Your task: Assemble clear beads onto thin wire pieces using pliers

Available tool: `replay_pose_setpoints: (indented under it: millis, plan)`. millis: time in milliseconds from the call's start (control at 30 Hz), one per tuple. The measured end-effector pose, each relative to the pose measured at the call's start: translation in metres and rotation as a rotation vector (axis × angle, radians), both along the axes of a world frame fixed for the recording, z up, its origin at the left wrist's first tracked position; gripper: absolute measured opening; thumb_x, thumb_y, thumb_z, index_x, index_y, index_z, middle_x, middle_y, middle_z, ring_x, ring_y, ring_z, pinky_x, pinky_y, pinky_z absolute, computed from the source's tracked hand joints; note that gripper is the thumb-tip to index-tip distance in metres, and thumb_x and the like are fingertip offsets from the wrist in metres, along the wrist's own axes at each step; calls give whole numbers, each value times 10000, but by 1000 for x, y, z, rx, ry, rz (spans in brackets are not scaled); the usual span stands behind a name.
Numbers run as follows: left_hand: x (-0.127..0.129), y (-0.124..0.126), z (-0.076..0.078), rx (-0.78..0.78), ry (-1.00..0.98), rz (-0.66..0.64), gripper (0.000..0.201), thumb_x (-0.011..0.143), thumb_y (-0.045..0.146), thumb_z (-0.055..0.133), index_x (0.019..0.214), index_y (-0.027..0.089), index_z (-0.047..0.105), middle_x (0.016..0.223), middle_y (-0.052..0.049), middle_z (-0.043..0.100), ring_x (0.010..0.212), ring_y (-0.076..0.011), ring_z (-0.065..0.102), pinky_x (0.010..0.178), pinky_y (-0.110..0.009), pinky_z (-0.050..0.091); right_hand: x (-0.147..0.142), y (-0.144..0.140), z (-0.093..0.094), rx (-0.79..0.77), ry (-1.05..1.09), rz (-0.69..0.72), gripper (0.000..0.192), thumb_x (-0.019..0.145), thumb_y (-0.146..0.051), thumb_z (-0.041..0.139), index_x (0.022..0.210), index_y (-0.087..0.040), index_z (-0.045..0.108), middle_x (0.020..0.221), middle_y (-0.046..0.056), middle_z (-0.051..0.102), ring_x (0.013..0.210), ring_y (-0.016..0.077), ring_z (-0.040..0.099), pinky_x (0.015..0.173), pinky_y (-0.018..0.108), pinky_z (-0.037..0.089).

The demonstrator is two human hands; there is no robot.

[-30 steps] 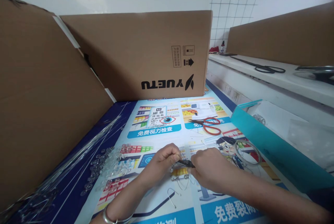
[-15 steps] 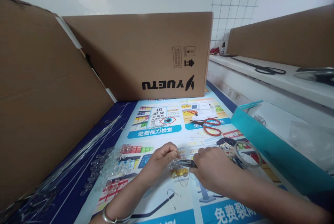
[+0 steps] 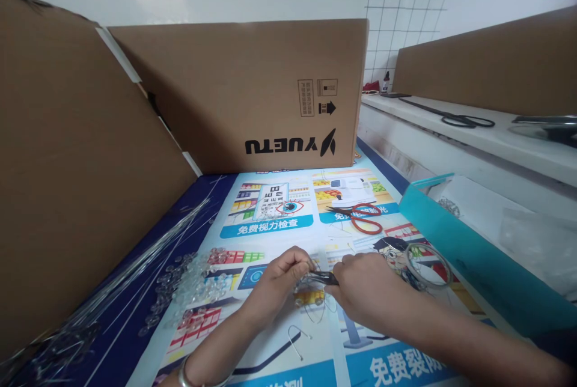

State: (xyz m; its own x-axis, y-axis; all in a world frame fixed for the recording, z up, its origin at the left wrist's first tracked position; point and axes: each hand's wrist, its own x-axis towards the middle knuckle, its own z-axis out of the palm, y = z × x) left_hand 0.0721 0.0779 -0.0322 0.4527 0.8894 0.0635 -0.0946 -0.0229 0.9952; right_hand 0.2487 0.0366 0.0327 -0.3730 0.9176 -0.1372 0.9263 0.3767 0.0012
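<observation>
My left hand pinches a thin wire strung with clear beads just above the printed poster on the table. My right hand grips small dark pliers, whose tip meets the wire between the two hands. A bent wire hook lies on the poster below my hands. A silver bangle sits on my left wrist.
Clear beads are scattered left of my hands beside a bundle of long wires. Red-handled scissors and a tape ring lie beyond. Cardboard boxes wall the back and left; a teal box stands right.
My hands stay nearly in place; the pliers tip has shifted slightly at the beaded wire, and my left fingers have adjusted their pinch.
</observation>
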Motion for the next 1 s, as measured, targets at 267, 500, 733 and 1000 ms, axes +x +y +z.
replay_pose_setpoints:
  millis: [267, 500, 733, 1000]
  plan:
    - [3, -1, -1, 36, -34, 58, 173, 836, 289, 495, 722, 163, 528, 809, -24, 518, 777, -148, 477, 733, -276, 365, 0, 1, 2, 8, 18, -13, 359, 853, -424, 374, 832, -161, 618, 798, 104, 622, 730, 234, 589, 615, 317, 391]
    - [3, -1, -2, 40, -52, 52, 173, 833, 280, 499, 711, 161, 533, 811, -29, 498, 774, -151, 456, 726, -282, 356, 1, 2, 0, -7, 18, 5, 392, 852, -439, 357, 820, -156, 627, 798, 119, 632, 713, 244, 594, 600, 321, 390]
    - [2, 0, -4, 43, -66, 9, 145, 830, 255, 509, 731, 160, 555, 834, -36, 485, 795, -154, 454, 737, -287, 347, 2, 5, -1, -16, 33, 31, 414, 852, -444, 343, 792, -157, 635, 781, 115, 654, 697, 248, 608, 584, 315, 389]
    - [3, 0, -6, 46, -58, -11, 147, 831, 252, 505, 726, 164, 558, 818, -25, 455, 759, -139, 434, 700, -266, 338, 3, 5, -2, -5, 48, 57, 425, 844, -460, 342, 763, -166, 638, 751, 103, 663, 670, 251, 612, 557, 312, 386]
